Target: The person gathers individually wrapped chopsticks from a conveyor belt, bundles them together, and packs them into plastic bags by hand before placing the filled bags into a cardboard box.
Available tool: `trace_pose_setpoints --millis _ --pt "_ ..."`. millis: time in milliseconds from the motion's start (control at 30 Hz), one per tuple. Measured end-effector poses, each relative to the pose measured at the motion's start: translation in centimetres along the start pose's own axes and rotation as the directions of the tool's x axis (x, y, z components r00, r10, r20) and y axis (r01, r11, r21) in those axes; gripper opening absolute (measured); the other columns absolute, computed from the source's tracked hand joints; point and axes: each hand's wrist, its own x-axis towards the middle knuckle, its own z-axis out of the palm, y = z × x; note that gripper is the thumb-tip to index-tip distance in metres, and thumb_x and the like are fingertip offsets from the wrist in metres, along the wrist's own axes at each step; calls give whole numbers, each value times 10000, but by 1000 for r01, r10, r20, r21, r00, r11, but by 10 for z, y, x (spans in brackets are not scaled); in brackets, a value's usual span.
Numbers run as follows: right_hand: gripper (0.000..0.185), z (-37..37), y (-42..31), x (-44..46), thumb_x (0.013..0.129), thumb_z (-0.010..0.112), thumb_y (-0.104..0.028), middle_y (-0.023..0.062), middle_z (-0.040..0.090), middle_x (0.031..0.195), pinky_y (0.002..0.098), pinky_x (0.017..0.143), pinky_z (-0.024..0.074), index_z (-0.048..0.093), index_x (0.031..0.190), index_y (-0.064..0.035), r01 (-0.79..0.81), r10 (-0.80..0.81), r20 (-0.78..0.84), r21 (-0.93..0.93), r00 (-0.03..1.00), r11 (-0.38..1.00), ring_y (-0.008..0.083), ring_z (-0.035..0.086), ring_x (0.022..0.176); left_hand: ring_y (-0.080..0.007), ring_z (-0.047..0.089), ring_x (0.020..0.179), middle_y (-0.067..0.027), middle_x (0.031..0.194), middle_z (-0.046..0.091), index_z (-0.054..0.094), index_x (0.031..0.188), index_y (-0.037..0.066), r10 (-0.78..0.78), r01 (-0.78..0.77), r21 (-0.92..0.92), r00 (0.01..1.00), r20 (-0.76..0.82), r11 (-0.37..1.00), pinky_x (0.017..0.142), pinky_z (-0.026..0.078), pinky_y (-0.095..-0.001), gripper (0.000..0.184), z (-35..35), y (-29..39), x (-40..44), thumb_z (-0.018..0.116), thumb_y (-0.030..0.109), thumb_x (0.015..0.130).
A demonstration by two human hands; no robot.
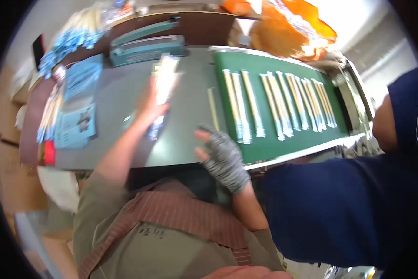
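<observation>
smooth grey worktop (pixel 116 102), left of the flat green belt (pixel 260 149). on the near side of the belt, person in navy cloth (pixel 330 209), cut off at the view's edge. along the belt, slender pale sticks (pixel 280 104) in glossy clear sleeves. at the belt's near left corner, right hand (pixel 225 160) in ribbed grey knit, loosely open, with no visible hold. farther left of the belt, bare left hand (pixel 148 109), gripping a shiny bundle (pixel 166 79) projecting past the fingers; contents blurred. beside the belt, thin loose stick (pixel 212 109), near the gloved fingertips; impossible to tell if touching.
</observation>
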Motion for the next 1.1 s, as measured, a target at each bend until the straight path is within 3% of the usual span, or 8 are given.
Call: trace_pose_setpoints --millis 67,267,467,533,633,733,833,1100 --pt "447 -46 33 1 850 697 -249 186 594 1225 387 983 456 578 1236 -58 -61 44 -289 -51 956 997 353 571 1132 -401 429 1257 -191 1461 353 120 1507 94 -150 146 295 989 -11 944 1009 404 -472 954 -46 21 -13 693 162 747" --pt "616 -165 166 2 909 589 -418 215 330 1482 403 1128 296 442 1374 -41 -682 364 -582 -553 727 478 373 313 1373 -372 183 1427 -211 1557 136 116 1515 79 -194 153 160 939 284 975 1148 216 -433 932 -87 21 0 683 323 815" --pt "864 -262 266 5 834 466 -698 185 302 1510 433 1145 234 352 1452 -105 -917 547 -740 -364 392 164 401 249 1399 -352 124 1451 -215 1561 125 195 1500 57 -66 18 115 901 429 993 1163 164 -415 853 -107 27 -11 669 333 847" --pt "834 -269 288 -7 838 465 -690 172 360 1474 430 1127 266 401 1421 -97 -936 652 -685 -135 326 326 379 323 1366 -352 132 1450 -216 1560 132 206 1496 47 -9 -37 104 914 406 994 1162 165 -420 846 -104 13 -20 668 332 848" --pt "803 -223 279 -2 838 471 -685 189 483 1352 415 1071 346 489 1342 -61 -777 532 -600 -596 598 201 367 478 1226 -357 186 1430 -219 1550 164 265 1457 -5 16 -47 105 961 278 993 1162 170 -456 799 -94 14 -33 675 264 827" --pt "824 -161 203 23 823 538 -646 258 542 1213 436 973 427 479 1306 19 -677 524 -428 -475 736 563 417 530 1118 -365 198 1424 -227 1545 174 270 1453 -13 -1 -29 126 973 231 992 1157 175 -465 793 -91 32 -42 669 296 841" --pt "758 -81 132 27 848 600 -506 251 498 1267 431 981 409 426 1320 60 -461 335 -321 -685 886 564 408 512 1100 -397 193 1417 -232 1542 180 278 1451 -12 -15 -7 107 980 201 994 1151 175 -471 772 -80 37 -48 643 334 865" --pt "725 94 16 65 817 600 -483 272 492 1285 449 1025 359 466 1287 52 -249 282 -44 -614 958 749 398 482 1185 -438 175 1408 -250 1536 180 306 1445 10 -84 72 60 971 225 996 1148 144 -495 740 -55 54 -45 601 400 890"
